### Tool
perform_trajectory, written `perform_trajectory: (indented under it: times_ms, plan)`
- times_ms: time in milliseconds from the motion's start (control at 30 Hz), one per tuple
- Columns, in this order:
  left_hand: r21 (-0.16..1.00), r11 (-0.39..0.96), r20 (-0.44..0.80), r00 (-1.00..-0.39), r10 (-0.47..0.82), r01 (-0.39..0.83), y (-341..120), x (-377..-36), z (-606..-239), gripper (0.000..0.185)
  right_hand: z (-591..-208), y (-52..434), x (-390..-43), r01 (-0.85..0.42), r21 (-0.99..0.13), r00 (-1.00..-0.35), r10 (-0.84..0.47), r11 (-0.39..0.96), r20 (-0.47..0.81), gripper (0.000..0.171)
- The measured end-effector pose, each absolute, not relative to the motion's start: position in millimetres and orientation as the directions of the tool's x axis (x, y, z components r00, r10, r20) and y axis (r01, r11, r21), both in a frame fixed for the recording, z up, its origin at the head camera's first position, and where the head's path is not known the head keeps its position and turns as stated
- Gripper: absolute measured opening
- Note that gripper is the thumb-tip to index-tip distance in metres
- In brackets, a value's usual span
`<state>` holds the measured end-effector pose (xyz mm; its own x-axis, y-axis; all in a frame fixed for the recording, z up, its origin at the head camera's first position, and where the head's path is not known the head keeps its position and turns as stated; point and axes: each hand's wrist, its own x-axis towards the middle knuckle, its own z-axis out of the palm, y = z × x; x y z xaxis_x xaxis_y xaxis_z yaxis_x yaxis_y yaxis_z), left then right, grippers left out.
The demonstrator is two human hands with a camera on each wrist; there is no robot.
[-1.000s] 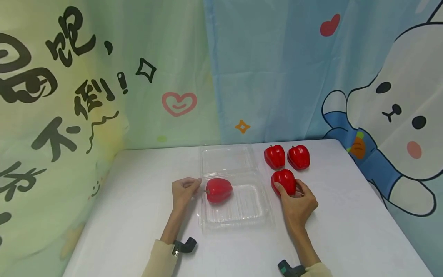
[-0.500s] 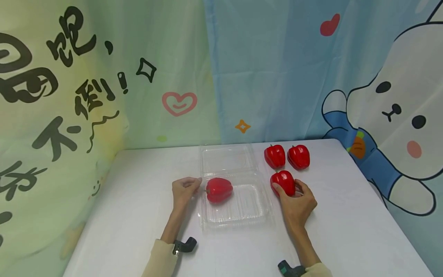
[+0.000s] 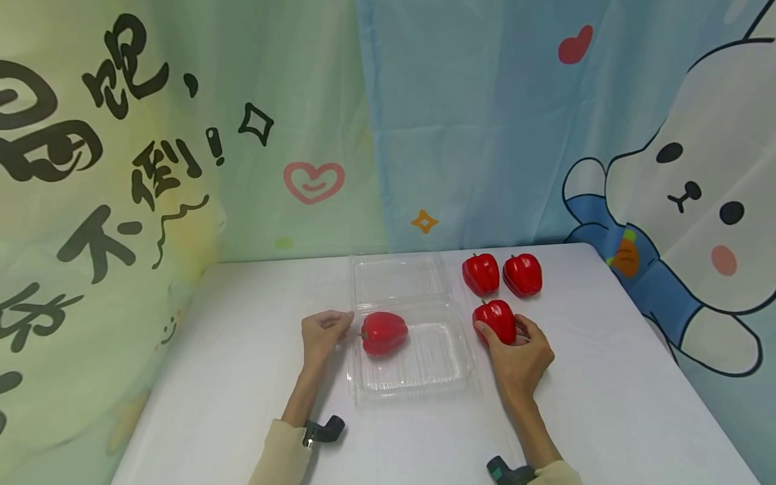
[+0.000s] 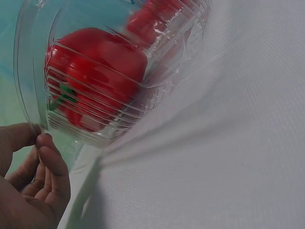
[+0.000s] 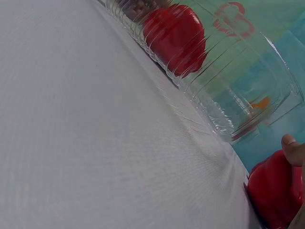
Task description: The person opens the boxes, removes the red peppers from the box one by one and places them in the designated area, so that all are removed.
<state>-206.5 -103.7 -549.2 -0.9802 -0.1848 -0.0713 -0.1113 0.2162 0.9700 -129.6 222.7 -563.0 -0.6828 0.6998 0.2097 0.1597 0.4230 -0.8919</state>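
A clear plastic clamshell box (image 3: 424,357) lies with its lid (image 3: 397,279) folded back. One red bell pepper (image 3: 384,333) rests on its side in the left part of the base, its green stem showing through the wall in the left wrist view. At the box's left rim, my left hand (image 3: 324,333) pinches the edge (image 4: 40,107) between thumb and fingertips. Just right of the box, my right hand (image 3: 523,357) grips another red bell pepper (image 3: 496,320), thumb on its near left side. The right wrist view shows this pepper (image 5: 274,191) low, by the white cloth.
Two more red bell peppers (image 3: 481,274) (image 3: 523,275) stand side by side at the back right, behind the gripped one. White cloth (image 3: 242,377) covers the table. A printed curtain (image 3: 448,121) hangs behind the table's far edge.
My right hand has shifted slightly left and nearer with its bell pepper, away from the two behind. My left hand and the box have stayed put.
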Motion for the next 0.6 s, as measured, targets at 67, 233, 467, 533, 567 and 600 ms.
perform_trajectory:
  times_ms: [67,233,467,533,567,600]
  plan:
    - [0.971,0.209,-0.076,-0.98,-0.182,-0.114,-103,-207,-549,0.022,-562,222,-129,0.166,-0.89,-0.68,0.703,0.426,0.21,0.074]
    - [0.97,0.212,-0.084,-0.979,-0.184,-0.123,-103,-206,-549,0.023,-559,222,-129,0.17,-0.889,-0.671,0.71,0.426,0.212,0.074]
    - [0.97,0.207,-0.089,-0.979,-0.183,-0.127,-103,-205,-548,0.024,-552,224,-128,0.134,-0.874,-0.656,0.703,0.466,0.275,0.07]
    - [0.97,0.21,-0.086,-0.979,-0.184,-0.125,-103,-205,-549,0.024,-548,224,-127,0.107,-0.867,-0.665,0.683,0.486,0.301,0.07]
    - [0.969,0.213,-0.083,-0.98,-0.184,-0.122,-103,-205,-548,0.024,-546,224,-126,0.089,-0.864,-0.671,0.671,0.496,0.316,0.07]
    - [0.969,0.215,-0.08,-0.98,-0.183,-0.119,-103,-205,-548,0.024,-544,224,-126,0.064,-0.86,-0.678,0.655,0.506,0.334,0.071]
